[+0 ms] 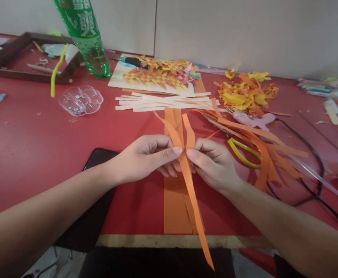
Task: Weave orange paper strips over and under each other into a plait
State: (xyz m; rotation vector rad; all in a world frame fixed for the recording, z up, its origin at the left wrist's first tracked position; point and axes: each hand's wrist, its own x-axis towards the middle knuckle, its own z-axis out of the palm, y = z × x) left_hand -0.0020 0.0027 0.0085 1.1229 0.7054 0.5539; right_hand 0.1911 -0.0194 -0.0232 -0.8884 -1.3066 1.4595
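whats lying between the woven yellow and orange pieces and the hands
The head view shows pale paper strips, then the far end of the flat orange paper and upper ends of the held orange paper.

Red table [41, 143], orange paper strip [190, 183]

Ref: green bottle [84, 42], white lettering. Right of it: strip solid orange, woven pieces [157, 79] orange/yellow check, paper strips [157, 102] off-white, scissors handles [257, 166] yellow. Left: frame [26, 76] dark brown.

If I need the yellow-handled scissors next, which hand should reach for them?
Right hand, probably: the scissors lie close beside it, while the left hand would have to cross over. Both hands pinch orange paper, so the right would need freeing first.
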